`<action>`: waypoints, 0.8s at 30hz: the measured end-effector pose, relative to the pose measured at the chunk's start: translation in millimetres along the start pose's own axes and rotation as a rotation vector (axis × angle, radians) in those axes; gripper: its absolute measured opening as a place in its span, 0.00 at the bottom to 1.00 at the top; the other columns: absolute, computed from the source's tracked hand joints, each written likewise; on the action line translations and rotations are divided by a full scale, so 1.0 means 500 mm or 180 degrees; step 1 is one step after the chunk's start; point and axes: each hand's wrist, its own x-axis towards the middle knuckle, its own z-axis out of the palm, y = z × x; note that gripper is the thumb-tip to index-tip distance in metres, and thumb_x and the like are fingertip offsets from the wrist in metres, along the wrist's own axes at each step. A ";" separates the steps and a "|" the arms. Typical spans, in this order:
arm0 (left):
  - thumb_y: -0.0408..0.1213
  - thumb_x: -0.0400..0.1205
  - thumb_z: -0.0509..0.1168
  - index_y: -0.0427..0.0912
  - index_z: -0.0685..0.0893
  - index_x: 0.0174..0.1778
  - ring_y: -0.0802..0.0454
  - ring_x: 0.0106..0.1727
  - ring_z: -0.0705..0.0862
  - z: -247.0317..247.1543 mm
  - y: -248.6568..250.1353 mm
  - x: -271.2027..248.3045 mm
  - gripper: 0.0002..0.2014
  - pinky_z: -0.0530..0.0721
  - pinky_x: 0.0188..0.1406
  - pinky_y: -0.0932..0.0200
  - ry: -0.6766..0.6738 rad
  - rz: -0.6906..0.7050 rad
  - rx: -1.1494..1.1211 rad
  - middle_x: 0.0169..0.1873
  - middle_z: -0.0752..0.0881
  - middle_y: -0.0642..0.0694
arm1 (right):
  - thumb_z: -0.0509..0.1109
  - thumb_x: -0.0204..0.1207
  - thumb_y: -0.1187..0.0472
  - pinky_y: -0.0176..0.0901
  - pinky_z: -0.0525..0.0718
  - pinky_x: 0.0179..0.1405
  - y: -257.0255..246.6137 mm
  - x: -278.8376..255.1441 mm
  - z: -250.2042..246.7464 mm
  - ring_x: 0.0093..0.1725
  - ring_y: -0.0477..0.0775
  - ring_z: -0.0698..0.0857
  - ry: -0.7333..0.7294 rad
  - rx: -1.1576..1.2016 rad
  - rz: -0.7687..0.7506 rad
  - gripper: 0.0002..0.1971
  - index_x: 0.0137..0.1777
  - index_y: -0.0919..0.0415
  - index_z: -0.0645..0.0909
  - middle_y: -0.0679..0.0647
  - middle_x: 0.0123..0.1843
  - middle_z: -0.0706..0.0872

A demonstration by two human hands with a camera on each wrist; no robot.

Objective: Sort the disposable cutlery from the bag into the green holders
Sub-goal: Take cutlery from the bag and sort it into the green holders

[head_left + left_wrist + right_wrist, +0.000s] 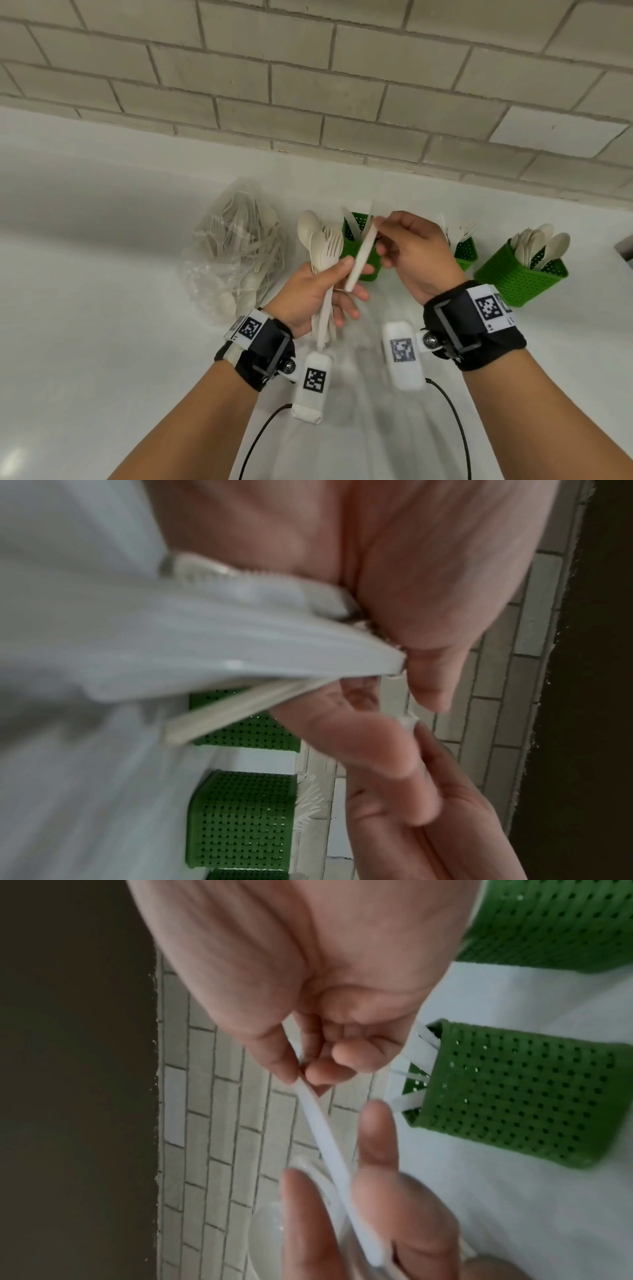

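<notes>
Head view: a clear plastic bag (236, 246) of disposable cutlery is left slumped on the counter. Just right, a mixed bunch (323, 246) of spoons and forks is gripped by the left hand (315, 294), likely as stock. One knife (361, 255) is pinched by the right hand (416, 255), apparently for the knife holder (359, 246) behind it. Fork holder (466, 251) and spoon holder (520, 274) are ranged rightward.

No readable text shows; the wrist bands (486, 308) bear only coded square markers.
</notes>
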 end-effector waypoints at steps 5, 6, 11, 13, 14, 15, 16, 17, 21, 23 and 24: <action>0.54 0.84 0.57 0.34 0.84 0.62 0.45 0.46 0.90 0.007 0.003 0.010 0.26 0.89 0.29 0.52 0.0244 0.0079 -0.0099 0.44 0.91 0.40 | 0.68 0.79 0.72 0.39 0.79 0.25 0.003 -0.024 -0.015 0.28 0.49 0.81 -0.0796 -0.0763 -0.0004 0.08 0.56 0.63 0.82 0.57 0.33 0.85; 0.55 0.83 0.58 0.32 0.83 0.62 0.44 0.44 0.88 0.010 0.003 0.014 0.27 0.89 0.32 0.51 0.0254 0.0086 -0.0154 0.39 0.89 0.39 | 0.68 0.79 0.71 0.39 0.81 0.28 0.010 -0.031 -0.011 0.30 0.49 0.82 -0.1049 -0.0862 0.0004 0.11 0.57 0.57 0.83 0.60 0.35 0.87; 0.57 0.80 0.60 0.34 0.83 0.41 0.48 0.30 0.80 0.033 -0.010 0.027 0.25 0.88 0.31 0.52 0.0274 0.0151 -0.0259 0.26 0.75 0.39 | 0.67 0.82 0.64 0.45 0.86 0.30 0.035 -0.056 0.018 0.30 0.49 0.84 -0.0749 -0.1160 -0.0086 0.10 0.57 0.51 0.87 0.56 0.31 0.85; 0.59 0.79 0.58 0.31 0.84 0.40 0.43 0.37 0.85 0.038 -0.016 0.034 0.29 0.89 0.37 0.52 0.0421 0.0234 -0.0185 0.33 0.80 0.31 | 0.67 0.81 0.62 0.48 0.87 0.29 0.045 -0.061 0.026 0.29 0.49 0.83 -0.0566 -0.1532 -0.0361 0.09 0.54 0.49 0.87 0.49 0.28 0.83; 0.60 0.78 0.57 0.29 0.84 0.46 0.41 0.45 0.87 0.037 -0.021 0.037 0.31 0.90 0.43 0.52 0.0479 0.0256 -0.0180 0.41 0.83 0.26 | 0.67 0.81 0.60 0.47 0.86 0.30 0.050 -0.063 0.028 0.29 0.49 0.82 -0.0530 -0.1759 -0.0544 0.08 0.52 0.50 0.87 0.46 0.27 0.82; 0.61 0.77 0.57 0.26 0.83 0.55 0.40 0.51 0.87 0.036 -0.024 0.038 0.36 0.89 0.48 0.53 0.0554 0.0228 -0.0209 0.49 0.85 0.24 | 0.68 0.80 0.59 0.45 0.84 0.30 0.054 -0.065 0.029 0.28 0.46 0.81 -0.0533 -0.1948 -0.0693 0.06 0.49 0.53 0.87 0.45 0.27 0.81; 0.62 0.76 0.57 0.28 0.82 0.60 0.42 0.54 0.88 0.038 -0.026 0.040 0.37 0.89 0.48 0.54 0.0606 0.0162 -0.0269 0.51 0.87 0.28 | 0.69 0.79 0.59 0.42 0.80 0.29 0.058 -0.066 0.027 0.26 0.45 0.79 -0.0541 -0.2120 -0.0822 0.06 0.46 0.57 0.87 0.46 0.27 0.81; 0.63 0.75 0.56 0.32 0.83 0.63 0.44 0.54 0.89 0.039 -0.027 0.041 0.37 0.88 0.47 0.56 0.0614 0.0100 -0.0365 0.50 0.89 0.32 | 0.69 0.79 0.59 0.41 0.78 0.29 0.064 -0.066 0.026 0.26 0.44 0.78 -0.0538 -0.2268 -0.0922 0.07 0.43 0.59 0.86 0.47 0.27 0.81; 0.62 0.77 0.59 0.38 0.85 0.62 0.44 0.57 0.89 0.041 -0.031 0.046 0.31 0.85 0.57 0.51 0.0658 0.0013 -0.0573 0.52 0.90 0.36 | 0.68 0.79 0.60 0.44 0.80 0.33 0.074 -0.071 0.016 0.28 0.45 0.81 -0.0539 -0.2477 -0.0938 0.08 0.40 0.60 0.85 0.50 0.30 0.86; 0.58 0.79 0.61 0.36 0.85 0.63 0.42 0.58 0.88 0.041 -0.031 0.045 0.29 0.86 0.56 0.50 0.0671 0.0003 -0.0671 0.54 0.89 0.33 | 0.67 0.81 0.62 0.41 0.80 0.35 0.078 -0.066 0.007 0.31 0.44 0.81 -0.0534 -0.2323 -0.0801 0.08 0.42 0.59 0.86 0.47 0.32 0.86; 0.57 0.80 0.61 0.35 0.84 0.65 0.41 0.59 0.87 0.041 -0.031 0.044 0.29 0.86 0.56 0.50 0.0646 0.0007 -0.0748 0.57 0.87 0.31 | 0.66 0.81 0.63 0.40 0.80 0.37 0.078 -0.064 0.002 0.33 0.43 0.82 -0.0502 -0.2224 -0.0736 0.08 0.43 0.59 0.86 0.46 0.34 0.86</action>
